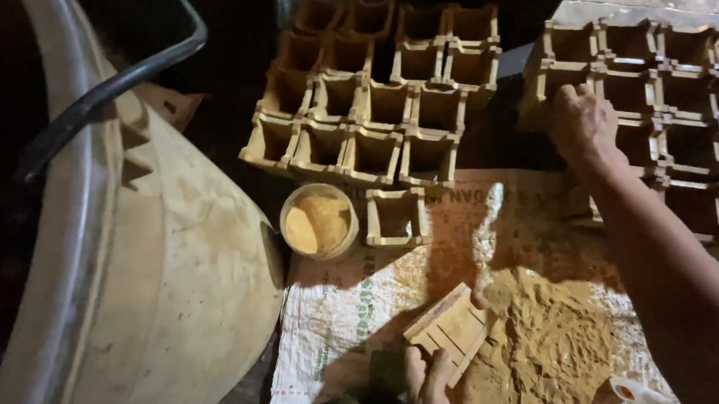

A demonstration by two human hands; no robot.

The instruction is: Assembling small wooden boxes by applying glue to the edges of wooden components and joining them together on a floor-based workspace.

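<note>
A small slatted wooden board [452, 330] lies tilted on a printed woven sack [340, 301], its far corner at the edge of a heap of yellow-brown powder [551, 339]. The left hand [426, 383] rests at the near end of this board, the fingers [439, 368] curled over its lower corner and touching the wood; whether they grip it firmly cannot be told, as the rest of the hand is in shadow.

The right hand [581, 121] reaches further out, arm stretched across the powder, and its bent fingers press on the near corner of a block of square wooden moulds [666, 112] at the right. The fingertips are hidden behind the knuckles, so how tightly they close cannot be told.

A second block of the same moulds [370, 95] sits at the upper middle, well apart from the first. One single mould [395, 216] stands alone just below it, on the sack's upper edge. Just beside that mould, to its left, is a round cup [319, 220] filled with yellow powder. At the left, a large dusty tub [158, 278] with a dark handle [115, 84] fills the view.
</note>
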